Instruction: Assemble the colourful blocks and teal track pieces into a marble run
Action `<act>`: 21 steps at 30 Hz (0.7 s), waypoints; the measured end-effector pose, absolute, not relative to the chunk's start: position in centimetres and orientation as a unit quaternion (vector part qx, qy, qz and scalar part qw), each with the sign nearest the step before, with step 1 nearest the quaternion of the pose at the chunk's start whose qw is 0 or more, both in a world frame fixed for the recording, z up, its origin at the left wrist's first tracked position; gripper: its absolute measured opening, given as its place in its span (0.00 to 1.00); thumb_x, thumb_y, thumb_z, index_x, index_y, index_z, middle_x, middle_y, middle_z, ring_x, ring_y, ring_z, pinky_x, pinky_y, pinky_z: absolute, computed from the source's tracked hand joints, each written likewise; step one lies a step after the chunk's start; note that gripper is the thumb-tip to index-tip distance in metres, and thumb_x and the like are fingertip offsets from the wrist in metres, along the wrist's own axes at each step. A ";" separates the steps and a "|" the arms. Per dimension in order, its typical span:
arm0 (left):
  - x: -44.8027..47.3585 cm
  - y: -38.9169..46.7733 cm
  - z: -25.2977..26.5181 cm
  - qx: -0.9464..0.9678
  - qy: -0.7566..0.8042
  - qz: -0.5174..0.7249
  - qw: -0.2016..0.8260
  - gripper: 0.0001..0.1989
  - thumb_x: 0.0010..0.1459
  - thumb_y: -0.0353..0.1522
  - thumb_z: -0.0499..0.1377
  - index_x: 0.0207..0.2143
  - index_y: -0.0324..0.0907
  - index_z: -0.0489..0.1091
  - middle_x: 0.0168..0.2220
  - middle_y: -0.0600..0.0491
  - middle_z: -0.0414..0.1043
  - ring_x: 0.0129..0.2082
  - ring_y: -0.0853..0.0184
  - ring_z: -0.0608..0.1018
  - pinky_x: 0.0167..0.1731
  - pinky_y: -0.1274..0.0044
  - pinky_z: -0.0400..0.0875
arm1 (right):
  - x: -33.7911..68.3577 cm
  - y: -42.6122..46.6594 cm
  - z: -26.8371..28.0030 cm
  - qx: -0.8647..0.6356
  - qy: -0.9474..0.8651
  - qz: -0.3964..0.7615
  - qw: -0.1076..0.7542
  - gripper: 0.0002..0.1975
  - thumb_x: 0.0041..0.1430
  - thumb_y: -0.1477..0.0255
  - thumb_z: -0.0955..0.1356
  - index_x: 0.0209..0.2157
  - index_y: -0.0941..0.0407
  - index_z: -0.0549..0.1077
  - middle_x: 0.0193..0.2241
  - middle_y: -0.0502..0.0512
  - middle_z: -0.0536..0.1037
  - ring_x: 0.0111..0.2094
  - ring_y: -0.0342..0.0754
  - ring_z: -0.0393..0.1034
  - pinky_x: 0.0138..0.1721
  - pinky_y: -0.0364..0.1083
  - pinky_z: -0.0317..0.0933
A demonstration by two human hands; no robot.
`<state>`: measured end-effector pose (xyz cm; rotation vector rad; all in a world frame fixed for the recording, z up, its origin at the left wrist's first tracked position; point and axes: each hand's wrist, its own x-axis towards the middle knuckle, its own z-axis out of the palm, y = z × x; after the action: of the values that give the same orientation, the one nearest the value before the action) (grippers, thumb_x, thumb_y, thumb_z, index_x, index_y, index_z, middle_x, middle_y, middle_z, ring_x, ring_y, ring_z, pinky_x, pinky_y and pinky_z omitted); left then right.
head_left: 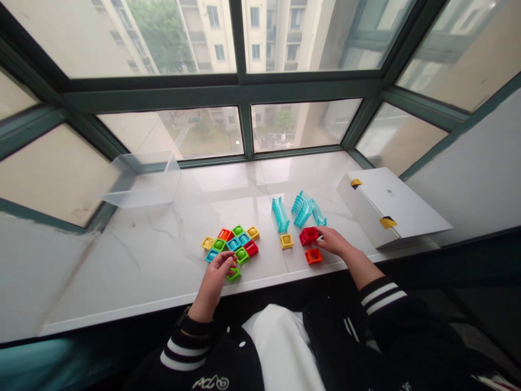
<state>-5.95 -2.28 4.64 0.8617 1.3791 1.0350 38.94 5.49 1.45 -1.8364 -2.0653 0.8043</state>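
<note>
On the white marble window ledge (163,255) lies a cluster of small coloured square blocks (234,243), joined side by side. My left hand (215,277) rests at the cluster's near edge, fingers closed on a green block (233,273). My right hand (336,241) touches a red block (308,235) with its fingertips. An orange block (313,256) lies just in front of that hand, and a yellow block (286,241) sits to its left. Beyond them lie several clear teal ridged track pieces (299,209).
A clear plastic bin (142,179) stands at the back left of the ledge. A white cardboard box (391,209) with yellow tape lies at the right. Window panes ring the ledge. My lap and dark striped sleeves fill the foreground.
</note>
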 end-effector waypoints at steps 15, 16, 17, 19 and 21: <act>-7.3 -1.8 5.2 0.369 0.601 0.472 0.529 0.28 0.50 0.51 0.70 0.45 0.40 0.76 0.42 0.45 0.80 0.38 0.61 0.81 0.35 0.73 0.75 | 40.1 -0.1 6.4 -0.657 -0.673 0.148 0.304 0.22 0.60 0.75 0.65 0.55 0.53 0.75 0.43 0.57 0.82 0.42 0.53 0.79 0.48 0.54 0.75; -7.4 -1.8 5.3 0.371 0.604 0.473 0.524 0.28 0.50 0.51 0.70 0.45 0.40 0.76 0.42 0.46 0.80 0.38 0.61 0.81 0.36 0.73 0.75 | 39.7 -0.4 7.1 -0.656 -0.671 0.116 0.325 0.20 0.61 0.74 0.65 0.54 0.53 0.76 0.42 0.57 0.82 0.40 0.53 0.78 0.48 0.54 0.75; -7.5 -1.8 5.4 0.373 0.607 0.474 0.518 0.28 0.51 0.51 0.70 0.45 0.40 0.76 0.42 0.46 0.80 0.38 0.61 0.81 0.36 0.73 0.75 | 39.1 -0.8 7.6 -0.650 -0.670 0.090 0.346 0.19 0.62 0.73 0.65 0.53 0.52 0.76 0.41 0.57 0.82 0.39 0.53 0.78 0.48 0.54 0.74; -7.6 -1.8 5.6 0.376 0.611 0.476 0.508 0.27 0.51 0.51 0.69 0.45 0.40 0.76 0.42 0.46 0.80 0.40 0.60 0.81 0.37 0.73 0.75 | 37.6 -1.4 8.6 -0.628 -0.674 0.065 0.383 0.15 0.65 0.71 0.65 0.52 0.52 0.77 0.41 0.57 0.82 0.38 0.53 0.78 0.49 0.54 0.74; -7.7 -1.9 5.7 0.378 0.614 0.480 0.500 0.27 0.51 0.50 0.69 0.45 0.41 0.76 0.42 0.46 0.80 0.42 0.59 0.81 0.39 0.72 0.75 | 35.8 -1.9 9.2 -0.598 -0.686 0.075 0.409 0.13 0.67 0.70 0.66 0.50 0.50 0.78 0.41 0.57 0.82 0.40 0.54 0.78 0.50 0.55 0.74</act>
<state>-7.69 -1.87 5.69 0.9128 1.4840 1.1606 35.81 -1.87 9.23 -1.5061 -1.7272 0.1892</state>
